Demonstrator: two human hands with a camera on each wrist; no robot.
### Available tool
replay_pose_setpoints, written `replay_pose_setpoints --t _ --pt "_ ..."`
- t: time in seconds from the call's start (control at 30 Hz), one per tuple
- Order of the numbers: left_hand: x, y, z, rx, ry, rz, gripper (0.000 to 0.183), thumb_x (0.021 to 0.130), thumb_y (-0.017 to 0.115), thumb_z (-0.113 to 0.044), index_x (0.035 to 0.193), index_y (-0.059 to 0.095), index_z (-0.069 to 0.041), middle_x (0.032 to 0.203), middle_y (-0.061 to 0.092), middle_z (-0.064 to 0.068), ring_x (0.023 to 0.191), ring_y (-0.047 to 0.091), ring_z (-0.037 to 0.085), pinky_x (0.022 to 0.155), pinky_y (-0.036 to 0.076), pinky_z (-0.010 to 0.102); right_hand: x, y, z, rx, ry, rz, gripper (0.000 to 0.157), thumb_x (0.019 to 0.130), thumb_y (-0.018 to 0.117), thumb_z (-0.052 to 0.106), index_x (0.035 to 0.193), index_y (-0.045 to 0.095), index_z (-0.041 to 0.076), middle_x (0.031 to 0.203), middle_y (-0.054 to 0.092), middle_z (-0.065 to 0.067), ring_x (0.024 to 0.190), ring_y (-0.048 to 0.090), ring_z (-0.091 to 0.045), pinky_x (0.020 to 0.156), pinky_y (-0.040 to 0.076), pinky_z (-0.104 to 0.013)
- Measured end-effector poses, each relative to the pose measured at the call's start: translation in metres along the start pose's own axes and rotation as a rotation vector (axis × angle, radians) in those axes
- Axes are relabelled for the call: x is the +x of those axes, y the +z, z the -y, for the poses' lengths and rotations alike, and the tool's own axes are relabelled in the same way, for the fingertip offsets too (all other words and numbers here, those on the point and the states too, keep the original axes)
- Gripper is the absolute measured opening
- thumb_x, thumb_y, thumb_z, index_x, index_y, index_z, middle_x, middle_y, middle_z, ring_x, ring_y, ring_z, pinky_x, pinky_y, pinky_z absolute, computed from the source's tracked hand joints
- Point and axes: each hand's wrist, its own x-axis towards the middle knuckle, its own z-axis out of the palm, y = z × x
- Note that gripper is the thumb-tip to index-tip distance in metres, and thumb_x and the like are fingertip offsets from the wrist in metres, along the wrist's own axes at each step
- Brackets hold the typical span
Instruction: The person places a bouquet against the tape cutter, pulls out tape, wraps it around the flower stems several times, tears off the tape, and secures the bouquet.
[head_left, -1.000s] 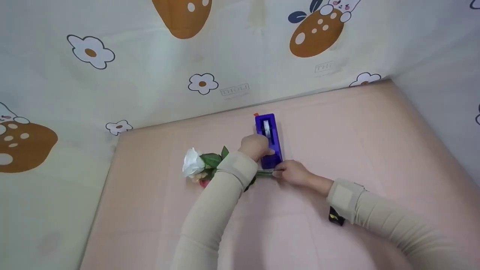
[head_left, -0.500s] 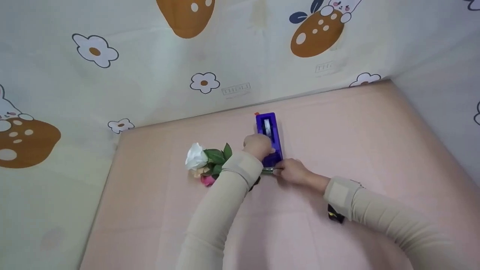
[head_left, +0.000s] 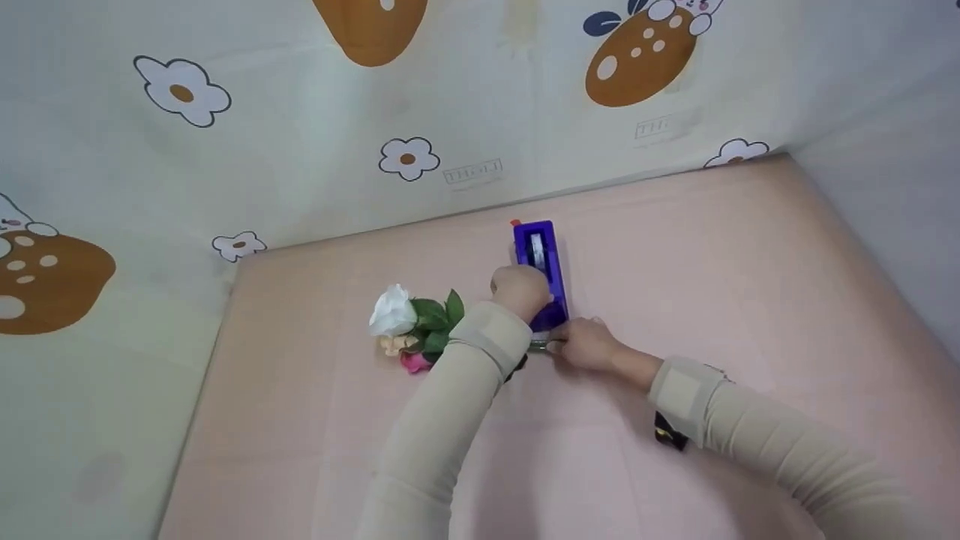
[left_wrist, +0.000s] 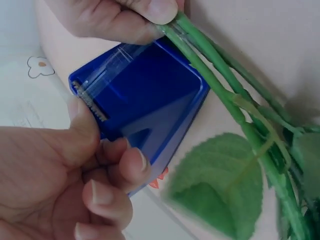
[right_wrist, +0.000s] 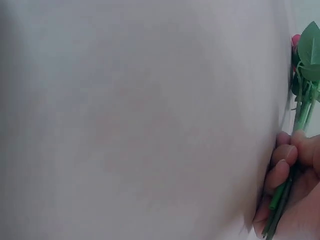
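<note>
A purple-blue tape dispenser (head_left: 556, 281) lies on the pink-covered table. My left hand (head_left: 523, 291) grips its front end, thumb at the serrated cutter and fingers curled along the side in the left wrist view. Clear tape (left_wrist: 107, 72) stretches from the cutter to green flower stems (left_wrist: 215, 70). My right hand (head_left: 589, 343) pinches those stems together near their lower ends; cut ends (right_wrist: 272, 220) poke out below its fingers in the right wrist view. Leftward lie the blooms: a white rose (head_left: 393, 311), a peach flower (head_left: 397, 344) and a pink one (head_left: 415, 361), partly behind my left sleeve.
A small black object with a yellow mark (head_left: 670, 433) sits partly under my right wrist. Behind the table (head_left: 300, 420) rises a pale wall covering (head_left: 300, 157) printed with flowers and brown strawberry shapes. An orange bit (head_left: 515, 223) shows at the dispenser's far end.
My left hand has shifted slightly right, nearer my right hand, so less stem shows between them. The blooms have moved a little to the right. Both hands keep their holds.
</note>
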Motion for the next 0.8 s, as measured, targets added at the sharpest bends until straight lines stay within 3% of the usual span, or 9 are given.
replay_pose_setpoints --t 0.23,0.43,0.63,0.8 --pt "-0.001 -0.005 0.003 -0.048 0.014 -0.019 0.045 0.092 0.049 -0.045 0.114 0.063 -0.008 0.115 0.062 0.006 0.099 0.059 0.019 0.079 0.050 0.037 -0.002 -0.002 -0.002 0.013 -0.039 -0.018 0.017 0.088 0.056 0.017 0.080 0.071 0.012 0.080 0.069 -0.001 0.070 0.057 -0.015 0.079 0.035 -0.044" --pt "0.000 -0.007 0.005 -0.084 0.036 0.019 0.049 0.089 0.050 -0.048 0.115 0.063 -0.009 0.120 0.060 0.004 0.104 0.058 0.019 0.083 0.048 0.038 -0.004 -0.003 -0.008 0.060 -0.048 -0.001 0.019 0.089 0.055 0.019 0.084 0.071 0.011 0.081 0.069 0.000 0.075 0.060 -0.017 0.081 0.035 -0.045" --pt "0.001 -0.011 0.010 -0.175 0.016 0.063 0.051 0.086 0.054 -0.049 0.113 0.064 -0.007 0.115 0.063 0.004 0.105 0.056 0.017 0.093 0.042 0.035 -0.004 -0.007 -0.013 0.112 -0.078 0.018 0.019 0.089 0.055 0.016 0.089 0.071 0.007 0.086 0.069 -0.004 0.085 0.063 -0.022 0.086 0.040 -0.045" --pt "0.000 -0.015 0.017 -0.227 -0.012 0.091 0.050 0.084 0.058 -0.047 0.111 0.064 -0.006 0.109 0.063 0.004 0.093 0.054 0.016 0.094 0.040 0.032 -0.002 -0.009 -0.013 0.139 -0.115 0.043 0.019 0.089 0.055 0.014 0.091 0.071 0.003 0.087 0.069 -0.007 0.084 0.063 -0.022 0.080 0.048 -0.039"
